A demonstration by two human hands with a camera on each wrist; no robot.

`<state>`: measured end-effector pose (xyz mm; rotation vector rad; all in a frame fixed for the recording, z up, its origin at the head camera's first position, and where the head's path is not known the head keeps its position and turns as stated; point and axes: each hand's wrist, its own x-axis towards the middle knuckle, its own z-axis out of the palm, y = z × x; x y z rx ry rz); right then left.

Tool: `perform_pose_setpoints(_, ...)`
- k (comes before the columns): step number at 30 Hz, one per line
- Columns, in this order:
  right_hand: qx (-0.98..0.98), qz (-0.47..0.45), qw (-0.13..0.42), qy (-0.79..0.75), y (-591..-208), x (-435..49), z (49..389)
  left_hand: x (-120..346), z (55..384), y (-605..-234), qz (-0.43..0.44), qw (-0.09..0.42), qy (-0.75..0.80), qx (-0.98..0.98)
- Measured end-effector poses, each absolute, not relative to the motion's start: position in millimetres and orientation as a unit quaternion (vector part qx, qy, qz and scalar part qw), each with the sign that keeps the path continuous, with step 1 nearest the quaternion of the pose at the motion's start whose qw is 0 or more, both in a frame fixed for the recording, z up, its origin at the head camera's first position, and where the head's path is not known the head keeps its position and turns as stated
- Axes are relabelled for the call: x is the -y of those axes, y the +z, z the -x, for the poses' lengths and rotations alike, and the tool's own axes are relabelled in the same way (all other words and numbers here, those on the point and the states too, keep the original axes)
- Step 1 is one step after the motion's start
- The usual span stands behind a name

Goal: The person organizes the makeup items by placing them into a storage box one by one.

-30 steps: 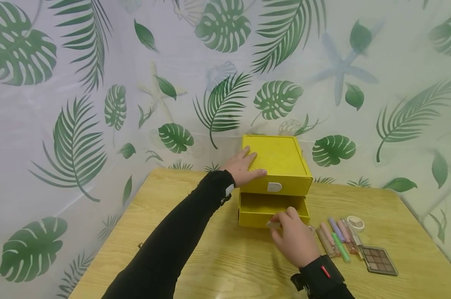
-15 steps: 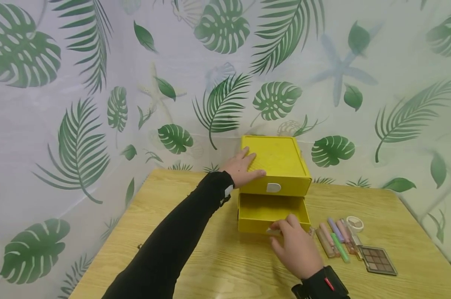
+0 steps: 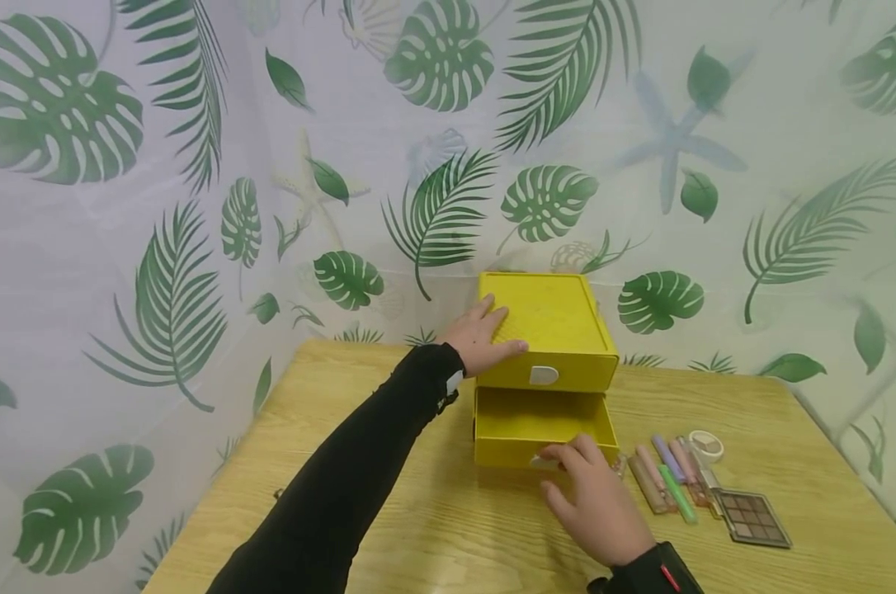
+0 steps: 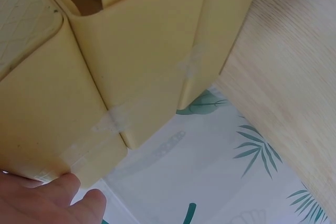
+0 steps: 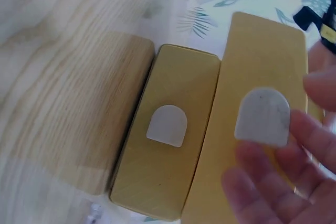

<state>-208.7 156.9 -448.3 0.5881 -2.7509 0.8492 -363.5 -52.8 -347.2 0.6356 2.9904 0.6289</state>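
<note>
A yellow two-drawer box stands at the back of the table. My left hand rests with spread fingers on its top left edge; the left wrist view shows fingertips against its side. The lower drawer is pulled out and its visible inside is bare. At its white pull tab is my right hand, fingers loosely bent beside the tab and thumb standing away from it. The upper drawer is closed, its own white tab facing me.
Right of the box lie several makeup tubes, among them a green one and a purple one. Near them are an eyeshadow palette and a round white compact. A leaf-patterned sheet hangs behind the table.
The lower drawer has slid further out toward me. My right hand moved back with it, and its thumb has come away from the tab. My left hand stays on the box.
</note>
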Motion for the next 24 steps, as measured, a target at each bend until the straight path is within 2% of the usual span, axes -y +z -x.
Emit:
perform_pose_setpoints(6, 0.905, -0.208, 0.071, 0.364, -442.7, -188.8, 206.5, 53.7, 363.6, -346.3, -0.207, 0.014, 0.203, -0.957)
perform_pose_setpoints(15, 0.931, -0.116, 0.089, 0.333, -436.8, -246.2, 212.6, 55.3, 364.9, -345.5, -0.211, 0.014, 0.206, -0.955)
perform_pose_setpoints(24, 0.959, -0.124, 0.056, 0.250, -474.0, -252.0, 244.1, 54.5, 365.6, -347.3, -0.210, 0.009, 0.200, -0.957)
